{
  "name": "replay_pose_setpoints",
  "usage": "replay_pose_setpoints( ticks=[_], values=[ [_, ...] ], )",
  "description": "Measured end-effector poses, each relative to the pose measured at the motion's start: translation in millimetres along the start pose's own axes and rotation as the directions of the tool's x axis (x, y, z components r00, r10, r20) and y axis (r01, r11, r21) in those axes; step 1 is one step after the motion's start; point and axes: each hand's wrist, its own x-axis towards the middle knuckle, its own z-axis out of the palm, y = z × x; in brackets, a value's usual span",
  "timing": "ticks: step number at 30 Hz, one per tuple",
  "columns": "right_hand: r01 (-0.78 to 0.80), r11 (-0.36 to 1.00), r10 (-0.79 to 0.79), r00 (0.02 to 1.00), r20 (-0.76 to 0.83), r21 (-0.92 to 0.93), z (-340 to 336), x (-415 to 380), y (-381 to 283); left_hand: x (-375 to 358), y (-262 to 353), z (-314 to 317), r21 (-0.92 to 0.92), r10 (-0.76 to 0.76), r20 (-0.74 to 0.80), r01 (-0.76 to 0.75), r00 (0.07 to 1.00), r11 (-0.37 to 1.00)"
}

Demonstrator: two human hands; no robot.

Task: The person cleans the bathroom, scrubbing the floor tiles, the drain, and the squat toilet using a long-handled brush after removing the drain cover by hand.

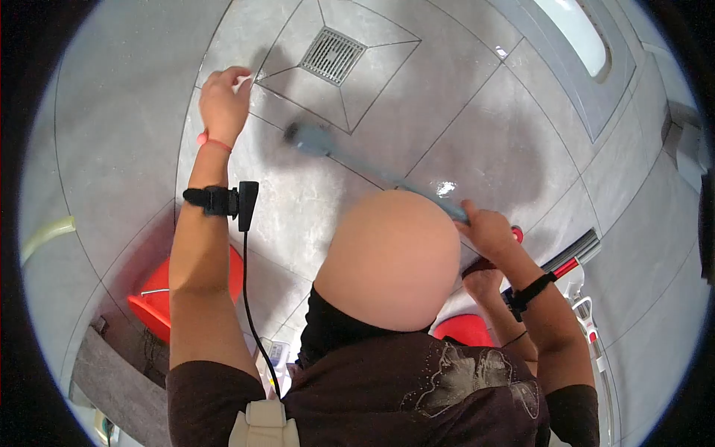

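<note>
My right hand [486,232] is wrapped round the end of a long blue-grey handle. It belongs to a scrub brush [424,195], whose head, blurred with dark bristles at its tip, lies low over the tiled floor [477,127] near the drain. My left hand [226,104] is held out to the left of the floor drain [333,56], fingers loosely bent, a gap between thumb and forefinger, and nothing in it. My bent knee juts up between the two arms and overlaps part of the handle in this view.
A red bucket [156,298] stands left, partly behind my left arm. At the right lies a squeegee-like tool [577,252] with a red part. A pale hose end [51,235] shows at the far left. Wet patches glint on the tiles. A white fixture [577,33] is at upper right.
</note>
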Motion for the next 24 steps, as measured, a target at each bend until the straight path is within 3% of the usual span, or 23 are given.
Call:
replay_pose_setpoints(
  ticks=[2,4,6,8,11,24],
  values=[
    [-0.075,0.997,0.077,0.994,-0.075,0.022,-4,-5,15,10,11,9,0.031,0.284,0.093,-0.288,0.954,0.957],
    [-0.116,0.991,0.122,0.989,-0.084,0.068,-14,-27,30,21,32,27,0.059,0.418,0.214,-0.439,0.883,0.897],
    [-0.159,0.982,0.168,0.982,-0.086,0.107,-23,-54,43,34,51,55,0.078,0.454,0.328,-0.503,0.829,0.861],
    [-0.223,0.933,0.247,0.968,-0.051,0.284,-27,-77,51,47,67,79,0.106,0.456,0.341,-0.516,0.822,0.85],
    [-0.282,0.9,0.318,0.946,-0.059,0.333,-27,-93,56,57,76,97,0.167,0.439,0.364,-0.521,0.821,0.837],
    [-0.353,0.852,0.41,0.909,-0.074,0.386,-8,-91,55,69,86,98,0.241,0.494,0.407,-0.611,0.769,0.754]
  ],
)
